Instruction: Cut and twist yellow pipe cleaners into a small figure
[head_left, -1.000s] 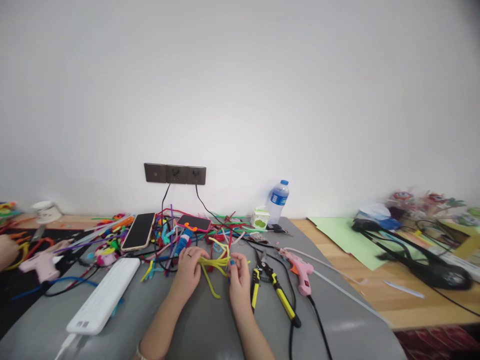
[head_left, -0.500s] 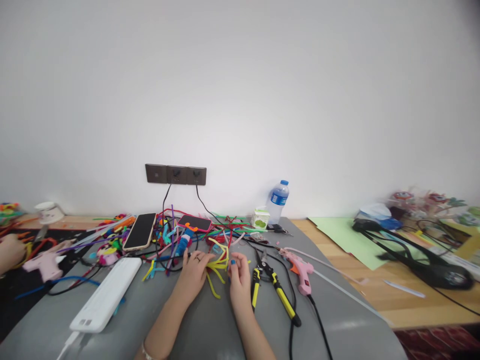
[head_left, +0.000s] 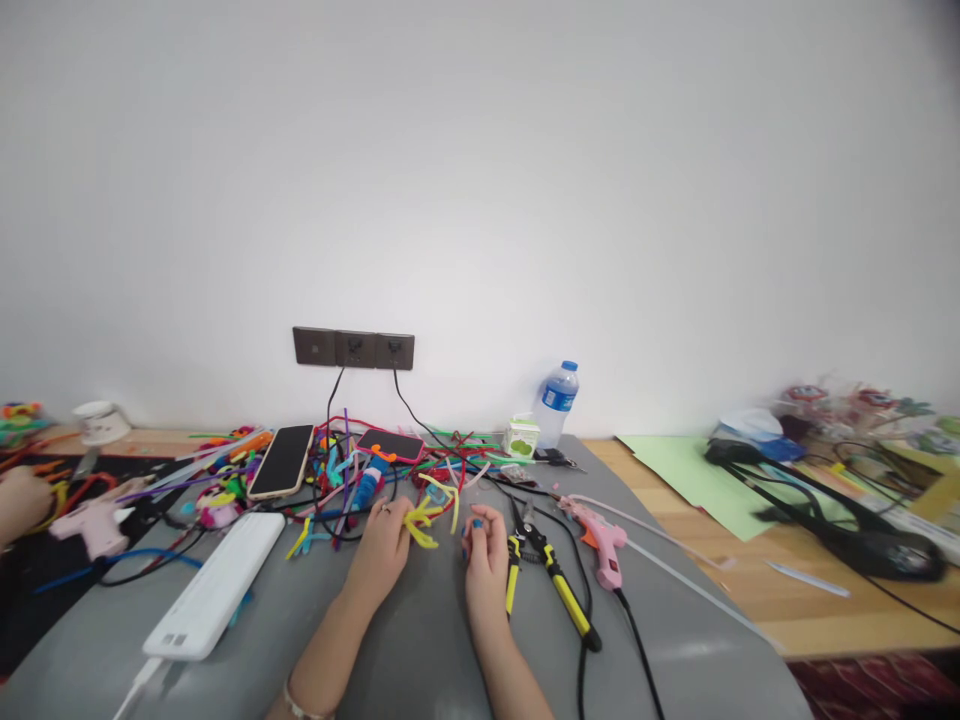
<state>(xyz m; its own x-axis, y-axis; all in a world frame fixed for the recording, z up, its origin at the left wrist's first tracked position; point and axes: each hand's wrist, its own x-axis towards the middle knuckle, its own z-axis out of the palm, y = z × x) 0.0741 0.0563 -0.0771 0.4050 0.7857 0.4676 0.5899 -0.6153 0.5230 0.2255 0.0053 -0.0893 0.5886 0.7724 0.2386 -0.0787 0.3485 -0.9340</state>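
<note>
My left hand (head_left: 384, 545) is closed on a bunch of bent yellow pipe cleaners (head_left: 424, 525), whose ends fan out to the right of the fingers. A ring is on that hand. Just to the right, my right hand (head_left: 486, 550) has its fingers curled in, thumb with blue nail against them. It is apart from the yellow bunch; whether something small is inside it is hidden. Beside the right hand lie yellow-and-black pliers (head_left: 559, 585), and beyond them a pink glue gun (head_left: 606, 550). A blue pipe-cleaner piece with orange on top (head_left: 367, 482) is behind my left hand.
A white power bank (head_left: 217, 590), a phone (head_left: 283, 462) and tangled pipe cleaners (head_left: 330, 470) lie left and behind. A water bottle (head_left: 558, 400) and small green box (head_left: 521, 436) stand by the wall. Another person's hand (head_left: 22, 505) is at far left. Black cables cross the mat.
The yellow bunch has been lifted and turned in my left hand, its strands now bunched nearer the fingers. My right hand has drawn slightly away to the right, fingers curling.
</note>
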